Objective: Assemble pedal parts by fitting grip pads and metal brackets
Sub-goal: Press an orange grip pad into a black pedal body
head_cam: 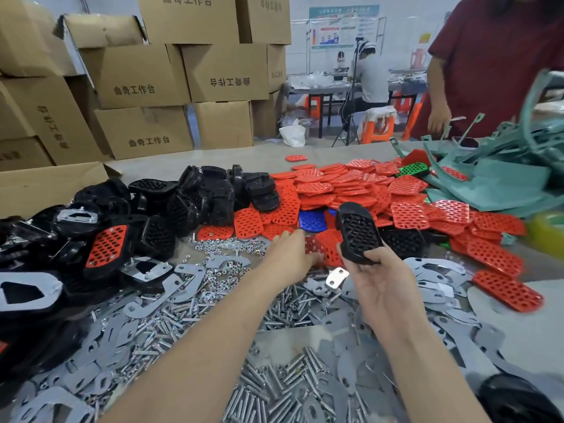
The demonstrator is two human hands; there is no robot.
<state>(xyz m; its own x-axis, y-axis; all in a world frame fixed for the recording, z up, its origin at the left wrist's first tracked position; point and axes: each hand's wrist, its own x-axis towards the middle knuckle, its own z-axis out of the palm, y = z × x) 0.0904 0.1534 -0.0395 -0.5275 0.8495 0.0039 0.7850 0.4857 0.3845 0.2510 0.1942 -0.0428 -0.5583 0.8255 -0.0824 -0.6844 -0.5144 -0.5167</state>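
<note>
My right hand (380, 280) grips a black pedal body (358, 232) by its near end and holds it upright over the table's middle. My left hand (290, 254) reaches into the red perforated grip pads (323, 248), fingers on one pad; whether it pinches the pad is hidden by blur. A large heap of red grip pads (351, 187) lies behind, with a blue pad (312, 221) among them. Black pedal bodies (195, 196) are piled at the left, one fitted with a red pad (106, 245). Flat metal brackets (183, 282) and bolts (274, 386) cover the near table.
Cardboard boxes (146, 74) are stacked at the back left. A person in a dark red shirt (494, 65) stands at the far right by a heap of teal frames (512, 166). A tape roll (549, 230) sits at the right edge. Nuts (225, 244) are scattered mid-table.
</note>
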